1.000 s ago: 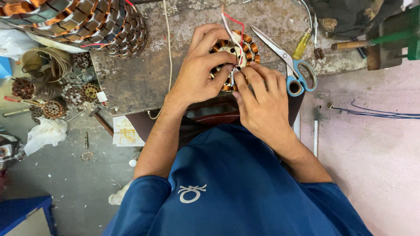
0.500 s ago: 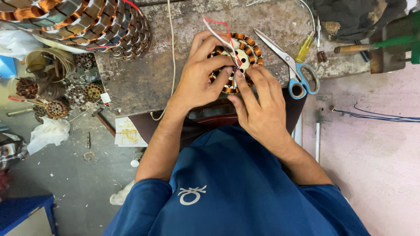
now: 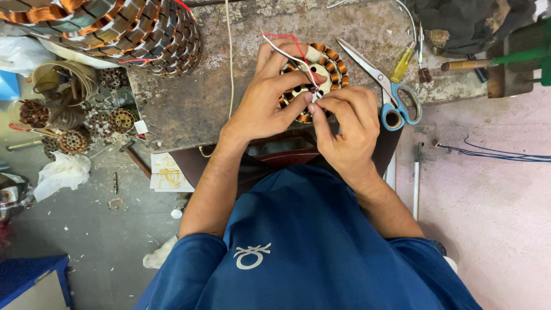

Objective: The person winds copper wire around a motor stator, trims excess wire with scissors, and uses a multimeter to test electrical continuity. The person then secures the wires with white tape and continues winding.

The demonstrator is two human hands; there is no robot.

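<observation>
Head view looks straight down past a blue shirt [image 3: 310, 252] onto a rough grey tabletop [image 3: 189, 103]. At far left, on the floor beside it, lie small wound coils [image 3: 72, 138] and a crumpled white rag [image 3: 60, 172]. At the top left corner of the tabletop rests a large stack of copper-wound stators [image 3: 115, 28]. A thin white cord [image 3: 231, 63] runs down the slab just left of the hands. The left hand [image 3: 261, 106] covers the left side of a round copper-wound stator [image 3: 315, 72] lying on the tabletop near its front edge, fingers curled over it and thumb reaching toward the centre. A red wire [image 3: 293, 43] and a white wire [image 3: 284, 53] rise from the stator past the left fingers. The right hand [image 3: 347, 129] meets the left over the stator's middle, its thumb and forefinger pressed together, pinching the wire ends there. Just right of the stator lie blue-handled scissors [image 3: 387, 95], blades open, then a yellow-handled screwdriver [image 3: 402, 63]. Farther right, a green-handled tool [image 3: 493, 60] rests on the tabletop's edge, and blue wires [image 3: 499, 154] trail across the pink floor.
</observation>
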